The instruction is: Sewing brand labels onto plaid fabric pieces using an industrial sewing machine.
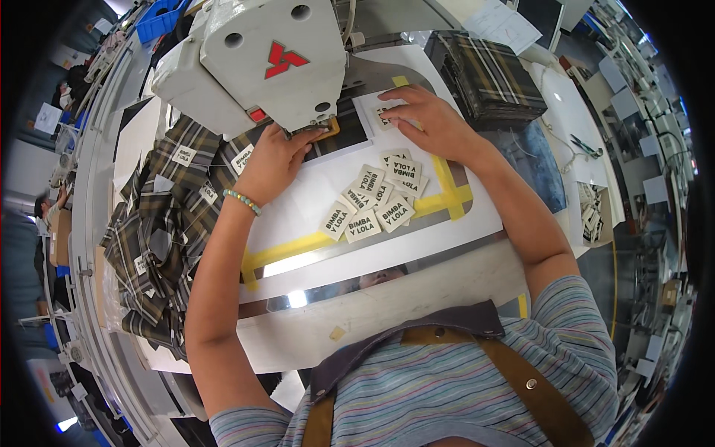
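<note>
A white industrial sewing machine (223, 63) stands at top centre. My left hand (269, 167), wearing a beaded bracelet, has curled fingers at an orange piece (328, 127) under the machine head, beside dark fabric (346, 138); what they hold is hidden. My right hand (436, 130) has its fingers apart, touching a small cream printed label (383, 112) on a white sheet right of the needle area. Several similar square labels (361, 223) lie loosely piled on the white, yellow-taped work plate (287, 231) between my forearms.
Crumpled plaid pieces with labels (149, 231) are heaped at left. A folded plaid stack (491, 78) lies at back right, with scissors (585, 147) and a box of labels (592, 212) further right. A blue bin (155, 21) is at back left. A co-worker (45, 216) is at far left.
</note>
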A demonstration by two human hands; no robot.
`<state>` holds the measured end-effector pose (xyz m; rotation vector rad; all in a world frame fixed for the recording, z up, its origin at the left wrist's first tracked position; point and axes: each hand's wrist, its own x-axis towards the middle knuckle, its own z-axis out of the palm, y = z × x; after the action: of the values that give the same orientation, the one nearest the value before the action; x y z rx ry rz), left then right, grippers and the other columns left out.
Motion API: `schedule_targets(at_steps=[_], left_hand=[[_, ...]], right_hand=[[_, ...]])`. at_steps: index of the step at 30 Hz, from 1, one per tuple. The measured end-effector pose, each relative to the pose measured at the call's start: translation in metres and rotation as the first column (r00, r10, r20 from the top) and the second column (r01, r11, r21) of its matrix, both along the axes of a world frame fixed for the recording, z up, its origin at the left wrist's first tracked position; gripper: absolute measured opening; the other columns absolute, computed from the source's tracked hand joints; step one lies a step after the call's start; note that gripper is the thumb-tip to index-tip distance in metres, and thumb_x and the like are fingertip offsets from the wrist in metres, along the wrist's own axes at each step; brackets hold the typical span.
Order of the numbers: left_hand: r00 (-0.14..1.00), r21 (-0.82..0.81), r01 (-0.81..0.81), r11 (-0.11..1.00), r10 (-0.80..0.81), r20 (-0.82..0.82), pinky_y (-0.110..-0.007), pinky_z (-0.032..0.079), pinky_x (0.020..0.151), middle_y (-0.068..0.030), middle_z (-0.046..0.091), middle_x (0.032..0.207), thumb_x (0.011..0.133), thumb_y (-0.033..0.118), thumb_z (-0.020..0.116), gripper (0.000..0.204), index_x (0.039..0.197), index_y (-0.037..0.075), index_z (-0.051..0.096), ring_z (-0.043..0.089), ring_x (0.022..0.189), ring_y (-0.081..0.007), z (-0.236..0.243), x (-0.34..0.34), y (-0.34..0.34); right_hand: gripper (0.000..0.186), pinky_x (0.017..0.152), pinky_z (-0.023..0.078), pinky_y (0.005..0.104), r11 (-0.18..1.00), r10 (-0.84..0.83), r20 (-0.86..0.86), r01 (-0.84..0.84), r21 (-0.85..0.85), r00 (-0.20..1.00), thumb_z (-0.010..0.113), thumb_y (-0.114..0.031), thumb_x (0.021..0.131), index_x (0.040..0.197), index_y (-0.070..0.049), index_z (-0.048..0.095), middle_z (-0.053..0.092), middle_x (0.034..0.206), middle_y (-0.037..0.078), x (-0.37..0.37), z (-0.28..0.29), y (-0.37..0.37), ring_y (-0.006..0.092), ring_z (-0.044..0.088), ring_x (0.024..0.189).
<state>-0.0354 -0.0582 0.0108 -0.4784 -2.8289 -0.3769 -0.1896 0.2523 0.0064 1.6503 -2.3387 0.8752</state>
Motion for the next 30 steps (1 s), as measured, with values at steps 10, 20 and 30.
schedule_targets(at_steps=[10, 20, 30], left_hand=[[0.981, 0.156, -0.174, 0.972, 0.158, 0.110, -0.043, 0.050, 0.109, -0.0157, 0.072, 0.124, 0.094, 0.003, 0.072, 0.039, 0.132, 0.006, 0.072, 0.060, 0.126, -0.0376, 0.007, 0.023, -0.006], [0.963, 0.185, -0.262, 0.947, 0.269, -0.014, -0.044, 0.049, 0.113, -0.0105, 0.068, 0.137, 0.087, 0.013, 0.083, 0.045, 0.129, 0.002, 0.072, 0.058, 0.133, -0.0357, 0.000, 0.041, -0.027], [0.961, 0.238, -0.276, 0.931, 0.276, 0.034, -0.044, 0.048, 0.112, -0.0112, 0.062, 0.136, 0.080, 0.026, 0.092, 0.060, 0.132, 0.003, 0.072, 0.055, 0.129, -0.0347, -0.003, 0.034, -0.002]], right_hand=[[0.031, 0.118, 0.045, 0.0444, 0.998, 0.006, -0.013, -0.005, 0.056, 1.000, 0.067, -0.018, 0.102, 0.130, -0.010, 0.076, 0.063, 0.149, 0.008, 0.008, 0.007, -0.005, 0.0311, 0.055, 0.139], [0.062, 0.130, 0.025, 0.0590, 0.911, 0.039, -0.162, 0.031, 0.411, 0.986, 0.053, -0.048, 0.111, 0.161, -0.011, 0.050, 0.039, 0.172, 0.013, 0.010, 0.001, -0.036, 0.0318, 0.028, 0.163], [0.055, 0.130, 0.028, 0.0546, 0.933, 0.040, -0.114, 0.004, 0.361, 0.993, 0.058, -0.040, 0.109, 0.152, -0.005, 0.060, 0.053, 0.164, 0.009, 0.022, 0.008, 0.000, 0.0261, 0.037, 0.159]])
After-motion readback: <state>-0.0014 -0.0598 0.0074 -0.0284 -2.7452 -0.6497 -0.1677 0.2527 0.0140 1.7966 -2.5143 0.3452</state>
